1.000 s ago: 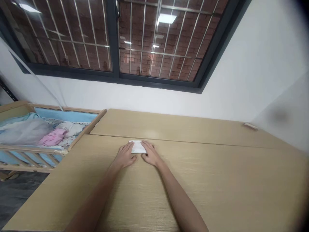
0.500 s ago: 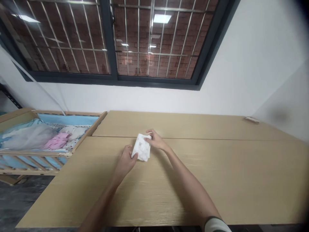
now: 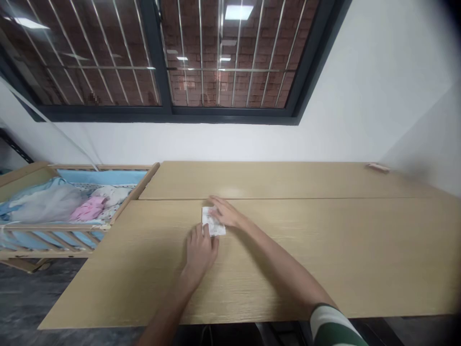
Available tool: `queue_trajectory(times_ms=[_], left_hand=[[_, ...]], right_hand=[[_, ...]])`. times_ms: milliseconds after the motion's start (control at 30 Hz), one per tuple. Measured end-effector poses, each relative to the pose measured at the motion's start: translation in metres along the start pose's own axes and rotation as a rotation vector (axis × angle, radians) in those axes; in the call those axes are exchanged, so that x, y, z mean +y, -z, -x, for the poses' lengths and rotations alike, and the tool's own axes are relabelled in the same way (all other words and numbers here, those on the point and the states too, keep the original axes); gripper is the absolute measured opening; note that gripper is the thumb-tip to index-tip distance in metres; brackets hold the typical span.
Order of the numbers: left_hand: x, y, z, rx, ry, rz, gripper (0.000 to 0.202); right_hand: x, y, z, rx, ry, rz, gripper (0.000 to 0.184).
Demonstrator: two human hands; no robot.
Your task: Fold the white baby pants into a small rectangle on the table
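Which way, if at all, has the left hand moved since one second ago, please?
Yes: the left hand has moved toward the person, farther from the seam in the tabletop.

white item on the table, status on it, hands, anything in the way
Left hand over white item, lower left. Right hand over its upper right. Item on wooden table. Both hands hide parts of it.

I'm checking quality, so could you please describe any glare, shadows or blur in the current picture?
In the head view, bright patches glare on the window; also there, soft shadows fall on the table, markings on the white item look blurred, and right corners are dark.
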State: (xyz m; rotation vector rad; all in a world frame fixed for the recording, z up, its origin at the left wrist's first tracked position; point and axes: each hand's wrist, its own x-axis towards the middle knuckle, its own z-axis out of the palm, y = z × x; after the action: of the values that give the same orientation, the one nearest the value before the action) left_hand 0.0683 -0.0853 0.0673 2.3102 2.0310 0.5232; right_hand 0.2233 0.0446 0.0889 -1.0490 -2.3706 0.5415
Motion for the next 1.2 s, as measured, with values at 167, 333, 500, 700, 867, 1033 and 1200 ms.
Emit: queue_trajectory(times_ms=[167, 333, 500, 700, 867, 1033, 1200], left_hand=[[0.022, -0.028, 0.028, 0.035, -0.127, -0.086, 0.056], [0.025, -0.037, 0.031, 0.015, -0.130, -0.116, 0.052], [0.026, -0.030, 0.027, -0.035, -0.096, -0.081, 0.060], [0.024, -0.025, 0.024, -0.087, -0.084, 0.004, 0.062], [-0.007, -0.001, -0.005, -0.138, -0.022, 0.102, 0.045], [-0.032, 0.007, -0.041, -0.135, 0.178, 0.060, 0.043], [-0.027, 0.002, -0.050, -0.230, 0.148, 0.132, 0.030]], right_hand=[[-0.041, -0.010, 0.033, -0.312, 0.232, 0.008, 0.055], [-0.033, -0.025, 0.043, -0.485, 0.245, 0.003, 0.055], [0.002, -0.016, 0.017, -0.421, 0.131, 0.013, 0.057], [0.034, -0.008, -0.012, -0.257, 0.058, 0.012, 0.055], [0.033, -0.014, -0.005, -0.069, -0.017, 0.164, 0.062], [0.021, -0.019, 0.006, 0.107, -0.238, 0.165, 0.035], [0.004, -0.025, 0.010, 0.100, -0.411, 0.046, 0.024]])
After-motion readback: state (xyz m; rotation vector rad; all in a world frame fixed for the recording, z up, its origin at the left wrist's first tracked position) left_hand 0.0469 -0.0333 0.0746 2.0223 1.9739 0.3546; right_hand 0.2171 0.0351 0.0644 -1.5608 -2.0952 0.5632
